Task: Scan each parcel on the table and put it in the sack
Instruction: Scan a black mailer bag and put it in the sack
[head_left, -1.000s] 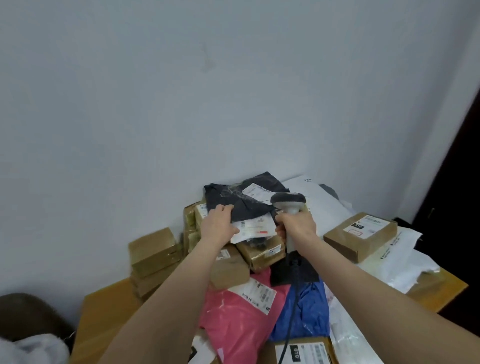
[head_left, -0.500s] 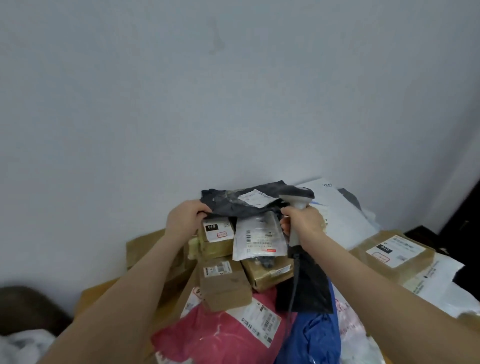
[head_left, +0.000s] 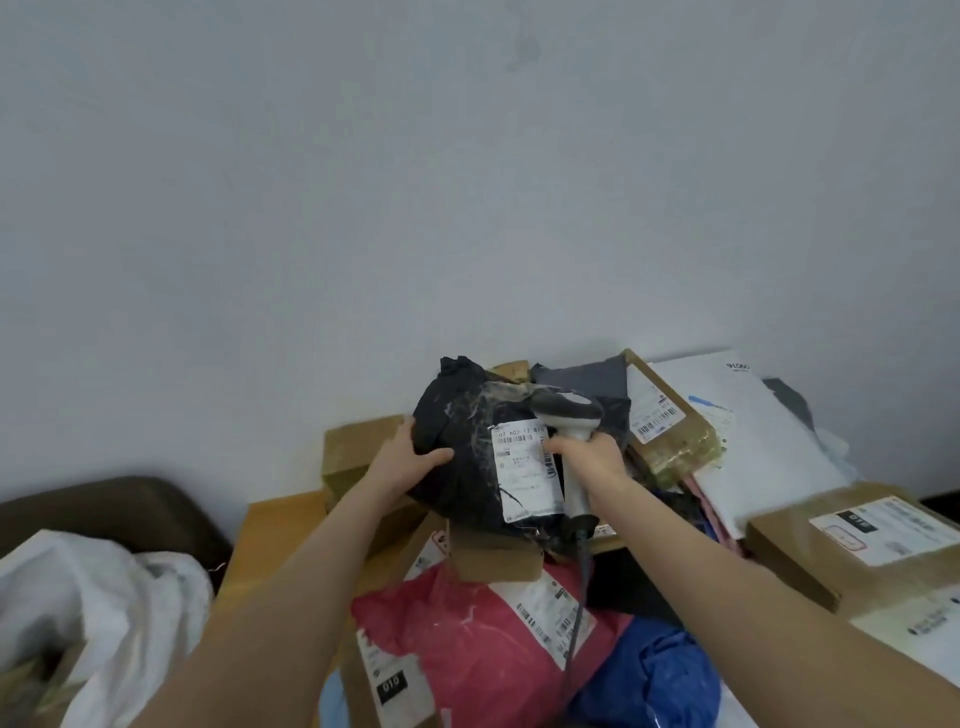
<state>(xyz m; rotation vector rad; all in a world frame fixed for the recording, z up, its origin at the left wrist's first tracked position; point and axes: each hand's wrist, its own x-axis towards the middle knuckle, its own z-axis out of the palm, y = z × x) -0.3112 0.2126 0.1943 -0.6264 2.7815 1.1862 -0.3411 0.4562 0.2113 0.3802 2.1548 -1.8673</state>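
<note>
Our left hand (head_left: 402, 462) grips the black parcel (head_left: 467, 483) by its left edge. The thumb lies across the front and the other fingers are hidden behind it, so the parcel is held tilted up above the pile. Our right hand (head_left: 597, 457), at the parcel's right edge, has its fingers curled round the pale handle of the scanner (head_left: 569, 415). The scanner's grey head sits over the parcel's top right corner, just above the white label (head_left: 524, 470) stuck on the parcel's front. The scanner's cable (head_left: 579, 608) hangs down below the parcel. Right under the parcel lies a small brown box (head_left: 493, 558), and below that a pink parcel (head_left: 467, 639) with a blue bag (head_left: 654, 680) beside it. Just right of the black parcel a taped brown box (head_left: 670, 431) lies against a white envelope (head_left: 758, 431), and further right sits a flat brown box (head_left: 831, 551). Behind the parcel's left edge stands another brown box (head_left: 353, 447). The pile rests on the wooden table (head_left: 270, 540). The white sack (head_left: 104, 597) lies well to the left of the parcel, lower in view.
</note>
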